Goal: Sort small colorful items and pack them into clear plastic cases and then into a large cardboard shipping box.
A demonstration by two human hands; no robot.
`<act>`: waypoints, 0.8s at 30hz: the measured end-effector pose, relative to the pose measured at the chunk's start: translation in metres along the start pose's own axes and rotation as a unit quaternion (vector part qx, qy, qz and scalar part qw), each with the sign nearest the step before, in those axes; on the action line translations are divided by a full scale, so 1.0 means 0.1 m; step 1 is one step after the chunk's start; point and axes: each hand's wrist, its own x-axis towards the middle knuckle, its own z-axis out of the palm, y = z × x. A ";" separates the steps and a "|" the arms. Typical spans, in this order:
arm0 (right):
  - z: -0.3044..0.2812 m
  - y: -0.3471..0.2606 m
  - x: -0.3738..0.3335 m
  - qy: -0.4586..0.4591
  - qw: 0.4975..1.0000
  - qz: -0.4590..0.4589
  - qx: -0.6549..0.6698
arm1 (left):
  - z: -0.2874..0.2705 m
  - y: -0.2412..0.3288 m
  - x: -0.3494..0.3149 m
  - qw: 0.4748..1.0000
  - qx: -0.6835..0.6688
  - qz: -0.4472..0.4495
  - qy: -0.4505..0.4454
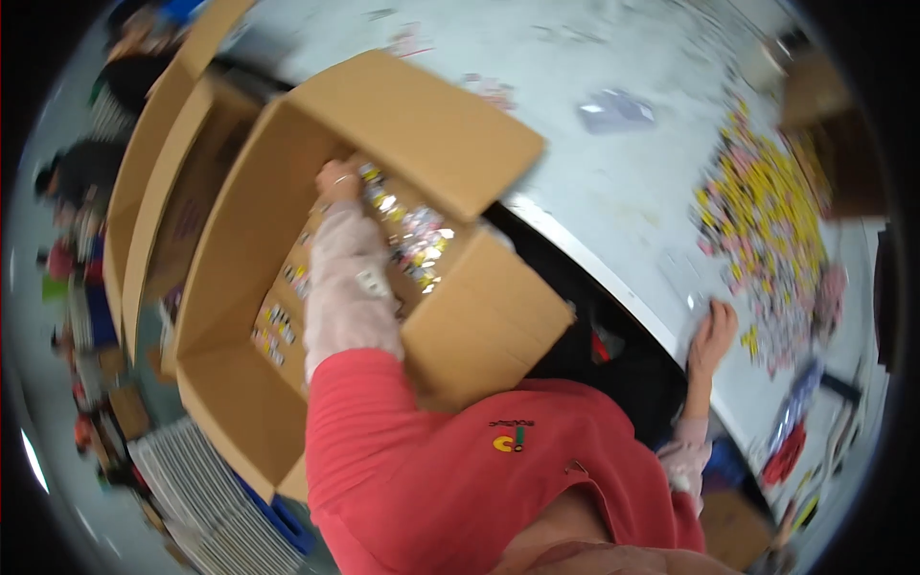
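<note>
My left hand [337,182] reaches deep into a large open cardboard box [240,278] on my left. Its fingers are blurred and partly hidden, so whether they hold anything does not show. Beside that forearm, small shiny pieces [417,235] in silver, pink and yellow lie inside the box. More small pieces [275,331] show on the other side of the arm. My right hand [712,333] rests at the near edge of the white table [613,211], fingers stretched out with nothing visible in them. A clear plastic item [682,278] lies close to those fingers.
A big heap of yellow and pink small pieces [762,225] spreads over the table's right side. A clear plastic pouch [615,111] lies farther back. Another cardboard box [177,192] stands left of mine; stacked grey sheets [206,494] are at lower left. Other people are at far left.
</note>
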 end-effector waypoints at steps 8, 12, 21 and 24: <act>-0.16 -0.10 0.23 -0.015 0.950 0.176 0.259 | -0.59 -0.11 -0.08 0.978 0.197 0.060 -0.022; -0.09 0.15 0.42 0.123 0.988 0.029 0.085 | -1.05 0.04 -0.05 0.978 0.182 0.088 0.041; 0.33 0.41 0.77 0.057 0.998 0.019 0.026 | -1.96 2.11 -2.55 0.760 -0.265 0.587 -0.082; 0.25 0.34 0.41 0.077 0.997 -0.001 -0.001 | -1.53 2.60 -3.69 0.672 -0.140 0.681 -0.255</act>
